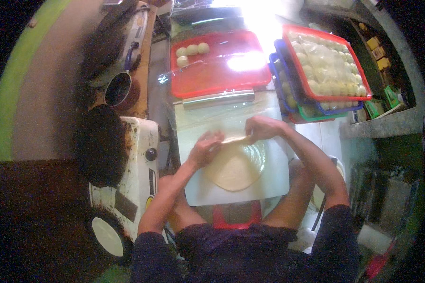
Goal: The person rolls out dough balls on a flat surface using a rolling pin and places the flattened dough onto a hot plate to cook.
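A round, flat sheet of dough (235, 169) lies on a pale board before me, its far edge raised between my hands. My left hand (207, 148) is at the sheet's upper left edge, a little blurred, and its fingertips are not clear. With bent fingers, my right hand (264, 128) pinches the upper right edge. Beyond the board (276, 184), a metal rolling tube (217, 99) rests along the near side of a red tray (219, 79), which holds several dough balls (193, 49) at its far left.
At the right, stacked trays (297, 70) carry many dough balls under clear plastic film. A dark pan (118, 90) stands on a wooden surface at the left, beyond a rusty white appliance (141, 141) with a black knob. A red stool (237, 224) shows between my legs.
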Available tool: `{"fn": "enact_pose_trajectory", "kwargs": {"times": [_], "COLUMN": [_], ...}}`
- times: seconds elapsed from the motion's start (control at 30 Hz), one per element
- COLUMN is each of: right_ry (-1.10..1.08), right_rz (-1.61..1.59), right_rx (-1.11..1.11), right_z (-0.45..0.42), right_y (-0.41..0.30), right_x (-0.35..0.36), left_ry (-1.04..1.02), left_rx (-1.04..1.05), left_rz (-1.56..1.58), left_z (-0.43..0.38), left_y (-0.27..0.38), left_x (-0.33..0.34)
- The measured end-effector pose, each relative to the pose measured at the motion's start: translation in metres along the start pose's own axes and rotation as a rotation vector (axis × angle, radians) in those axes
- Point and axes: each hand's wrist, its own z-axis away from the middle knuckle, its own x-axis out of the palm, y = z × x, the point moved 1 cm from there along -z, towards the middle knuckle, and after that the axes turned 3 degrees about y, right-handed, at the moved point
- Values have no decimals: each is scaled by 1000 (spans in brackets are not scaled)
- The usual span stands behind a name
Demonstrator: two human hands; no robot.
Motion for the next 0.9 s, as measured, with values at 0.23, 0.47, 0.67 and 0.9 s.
{"fn": "enact_pose_trajectory", "kwargs": {"times": [0.23,0.47,0.67,0.9], "right_ry": [58,-336,-290,-68], "right_rz": [-1047,-800,-253,-79], "right_rx": [97,196,-162,-437], "right_z": [28,35,-56,-205], "right_y": [-33,-128,-262,-395], "right_x": [58,60,9,-54], "left_ry": [329,-450,-237,370], "left_rx": [-617,-1271,-1200,-966], "left_rz": [208,1194,1339,518], "left_z": [48,99,116,126], "left_y": [15,62,57,-4], "left_x": [13,-39,-177,-421]}}
